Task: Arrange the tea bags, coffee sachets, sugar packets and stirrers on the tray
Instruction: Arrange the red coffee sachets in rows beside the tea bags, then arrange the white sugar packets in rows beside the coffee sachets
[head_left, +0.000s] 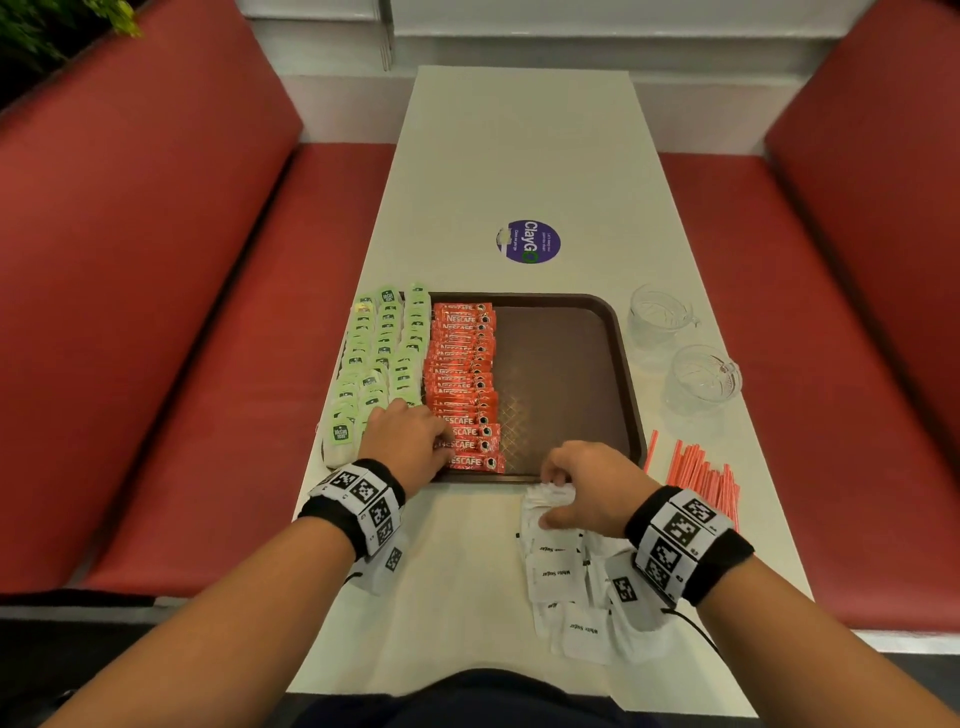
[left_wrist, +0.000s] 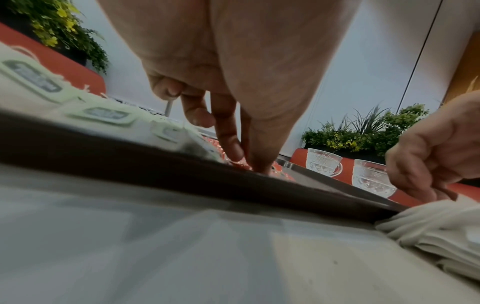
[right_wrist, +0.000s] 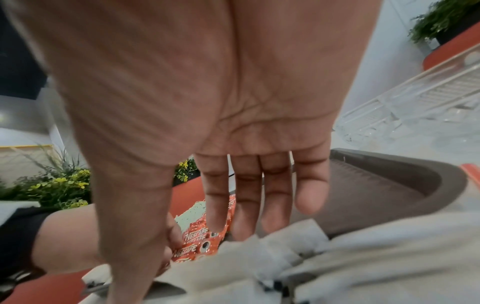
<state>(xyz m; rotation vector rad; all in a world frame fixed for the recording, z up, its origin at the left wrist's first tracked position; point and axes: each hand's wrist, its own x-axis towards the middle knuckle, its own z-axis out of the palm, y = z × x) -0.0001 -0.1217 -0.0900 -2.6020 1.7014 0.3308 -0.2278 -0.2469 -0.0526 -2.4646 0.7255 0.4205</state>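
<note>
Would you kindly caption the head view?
Left hand steadies red coffee sachets on brown tray; right hand gathers white sugar packets.

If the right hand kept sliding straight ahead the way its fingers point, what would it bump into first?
Most likely the near rim of the brown tray. The right hand sits on the white sugar packets just before that rim, fingers pointing across it. Beyond the rim the tray floor looks bare, though depth is hard to judge.

Two clear cut-glass cups (head_left: 660, 312) (head_left: 704, 378) stand on the white worktop (head_left: 519, 156), beyond and to the right of the hands. A round purple sticker (head_left: 529, 241) lies farther ahead. Red cushioned benches (head_left: 156, 260) flank both sides, and leafy plants (left_wrist: 363, 133) with yellow flowers stand behind.
</note>
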